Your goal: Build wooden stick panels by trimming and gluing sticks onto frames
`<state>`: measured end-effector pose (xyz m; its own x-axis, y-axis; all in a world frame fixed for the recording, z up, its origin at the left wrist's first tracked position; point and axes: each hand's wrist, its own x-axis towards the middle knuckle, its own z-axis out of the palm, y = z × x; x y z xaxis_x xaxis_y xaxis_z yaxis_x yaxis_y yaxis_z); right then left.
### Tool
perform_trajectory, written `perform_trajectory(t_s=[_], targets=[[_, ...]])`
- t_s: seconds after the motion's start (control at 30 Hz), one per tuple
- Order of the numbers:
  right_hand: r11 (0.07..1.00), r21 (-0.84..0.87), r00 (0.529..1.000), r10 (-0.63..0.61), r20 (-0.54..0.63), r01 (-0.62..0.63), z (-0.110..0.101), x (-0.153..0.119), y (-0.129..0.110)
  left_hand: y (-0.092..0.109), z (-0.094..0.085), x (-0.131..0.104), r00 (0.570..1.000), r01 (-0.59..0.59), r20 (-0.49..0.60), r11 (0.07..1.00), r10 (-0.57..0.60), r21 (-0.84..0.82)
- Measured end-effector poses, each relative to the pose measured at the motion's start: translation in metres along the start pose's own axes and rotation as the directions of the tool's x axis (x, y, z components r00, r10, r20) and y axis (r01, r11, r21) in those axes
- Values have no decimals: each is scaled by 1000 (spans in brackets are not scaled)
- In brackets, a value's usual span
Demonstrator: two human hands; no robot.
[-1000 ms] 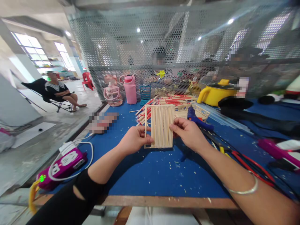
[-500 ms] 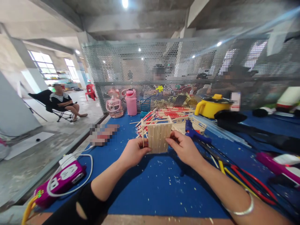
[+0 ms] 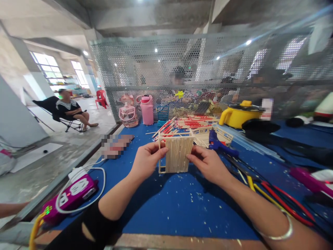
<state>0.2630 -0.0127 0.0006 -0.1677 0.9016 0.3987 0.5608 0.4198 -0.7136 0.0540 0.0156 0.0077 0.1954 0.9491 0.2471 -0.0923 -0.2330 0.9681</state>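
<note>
A small box-like frame of wooden sticks (image 3: pixel 178 154), with one closely slatted face, stands upright between my two hands above the blue table. My left hand (image 3: pixel 147 160) pinches its left edge, thumb toward me, where the frame has an open section. At the right edge, my right hand (image 3: pixel 206 163) grips the slatted side between thumb and fingers. Behind it lie a heap of red-tipped sticks (image 3: pixel 195 122) and a flat stick-built tray (image 3: pixel 225 137). A blue glue gun (image 3: pixel 217 143) rests beyond my right hand.
Pliers with red handles (image 3: pixel 288 203) lie at right, near clear glue sticks (image 3: pixel 257 147). A yellow pot (image 3: pixel 240 116) and pink bottles (image 3: pixel 147 110) stand before a perforated metal screen (image 3: pixel 140 66). At left are a purple power strip (image 3: pixel 70 198) with a white cable and a seated person (image 3: pixel 71 109).
My left hand has moved higher on the stick frame, showing its lower left corner. The frame has turned slightly. Part of another person's arm now shows at the left edge.
</note>
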Motion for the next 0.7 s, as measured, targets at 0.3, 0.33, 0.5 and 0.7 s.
perform_trajectory(t_s=[0.3,0.33,0.5,0.7], targets=[[927,350,983,168,-67,-135,-8,6,0,8,-6,-3,946,113,309,993,-100,-26],[925,357,982,170,-77,-133,-9,6,-1,8,-6,-4,938,120,328,993,-108,-17],[950,298,988,129,-85,-98,-9,4,-5,2,-3,-4,944,87,322,996,-72,-33],[964,255,994,99,-56,-81,-7,4,-4,-3,-4,0,966,107,246,990,-83,-88]])
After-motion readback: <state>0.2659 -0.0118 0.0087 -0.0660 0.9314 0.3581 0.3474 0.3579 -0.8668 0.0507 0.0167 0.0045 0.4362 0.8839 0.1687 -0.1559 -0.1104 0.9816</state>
